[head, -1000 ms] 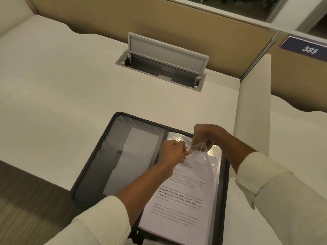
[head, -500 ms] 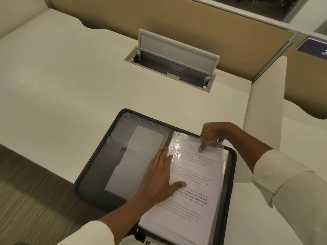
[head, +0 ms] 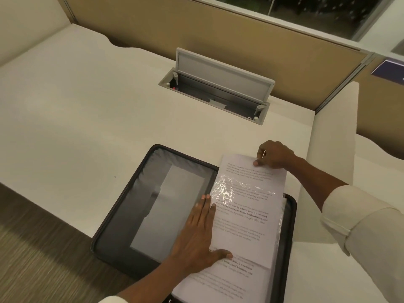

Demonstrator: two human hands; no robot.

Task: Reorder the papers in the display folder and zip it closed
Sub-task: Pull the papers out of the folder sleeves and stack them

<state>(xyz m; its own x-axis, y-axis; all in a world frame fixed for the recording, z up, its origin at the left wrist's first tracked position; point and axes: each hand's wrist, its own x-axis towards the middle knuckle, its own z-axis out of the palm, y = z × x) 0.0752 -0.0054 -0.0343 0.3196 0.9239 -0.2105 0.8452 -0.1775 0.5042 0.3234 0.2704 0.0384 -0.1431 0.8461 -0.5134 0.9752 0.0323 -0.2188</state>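
Sliding upward, one sheet [head: 244, 226] is now jutting past the far edge of the open display folder [head: 153, 206], right hand [head: 275, 156] pinching its top, left hand [head: 196, 235] pressing flat; reordering unfinished, zipping waiting.

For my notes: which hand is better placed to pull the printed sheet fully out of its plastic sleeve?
Probably the right hand: its fingers pinch the far edge of the printed sheet. The left hand lies flat, holding the display folder steady.

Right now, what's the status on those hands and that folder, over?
Left hand flat on the sleeve, pinning it. Right hand pinches the top sheet, part-way out. Folder open, unzipped. Nothing in the way.
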